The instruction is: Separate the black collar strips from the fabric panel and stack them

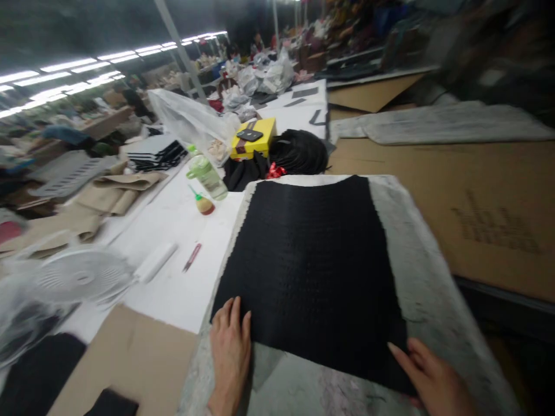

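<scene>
A broad sheet of black fabric (312, 260) with a ribbed or stamped texture across its middle lies flat on a pale, stained board (433, 277). At its near left corner my left hand (230, 346) rests with the fingers laid over the material, stretched out. My right hand (433, 372) has the near right edge between thumb and fingers; its fingertips are partly hidden under the sheet. Beyond the far edge lie a bundle of black strips (299, 151) and a small red piece (276, 170).
Left on the white table are a yellow box (252, 138) with a phone (250, 134), a green-capped bottle (208, 176), a small squeeze bottle (203, 204), a red cutter (192, 257) and a white fan (87, 274). Brown cardboard (485, 202) lies right.
</scene>
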A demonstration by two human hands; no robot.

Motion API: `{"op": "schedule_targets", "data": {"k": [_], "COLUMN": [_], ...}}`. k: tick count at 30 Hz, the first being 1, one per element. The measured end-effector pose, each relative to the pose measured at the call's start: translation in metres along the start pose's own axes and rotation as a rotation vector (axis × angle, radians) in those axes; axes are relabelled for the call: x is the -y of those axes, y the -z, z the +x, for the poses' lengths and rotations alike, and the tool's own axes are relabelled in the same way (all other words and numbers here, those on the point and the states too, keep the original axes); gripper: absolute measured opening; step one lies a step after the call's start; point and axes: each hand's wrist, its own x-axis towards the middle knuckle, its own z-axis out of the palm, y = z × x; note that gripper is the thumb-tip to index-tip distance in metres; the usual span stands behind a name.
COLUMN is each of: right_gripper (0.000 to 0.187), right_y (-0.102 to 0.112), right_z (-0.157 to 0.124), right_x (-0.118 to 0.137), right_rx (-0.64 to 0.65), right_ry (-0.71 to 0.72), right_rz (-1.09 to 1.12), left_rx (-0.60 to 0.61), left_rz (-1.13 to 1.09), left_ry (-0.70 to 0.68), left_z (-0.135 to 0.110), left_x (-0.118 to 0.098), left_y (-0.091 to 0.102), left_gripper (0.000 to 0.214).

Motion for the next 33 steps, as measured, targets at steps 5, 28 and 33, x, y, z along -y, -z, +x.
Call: {"op": "schedule_targets", "data": {"k": [5, 28, 33], "right_gripper": [0.035, 0.034, 0.033], "right_y": [0.003, 0.009, 0.005], "right_z": [-0.008, -0.026, -0.035], "right_x": [0.04, 0.045, 0.043], "right_rx": [-0.053, -0.306, -0.182], "right_ry": [0.017, 0.728, 0.795], "right_rz": [-0.08, -0.551, -0.617], "left_rx": [0.003, 0.114, 0.126], "left_rz": [0.032, 0.057, 0.0], "left_ry": [-0.007, 0.137, 0.167], "left_z": [0.003, 0.002, 0.001], "left_x": [0.005, -0.007, -0.008], "left_y": [-0.011, 0.004, 0.008], "left_gripper": [0.061, 0.047, 0.047]}}
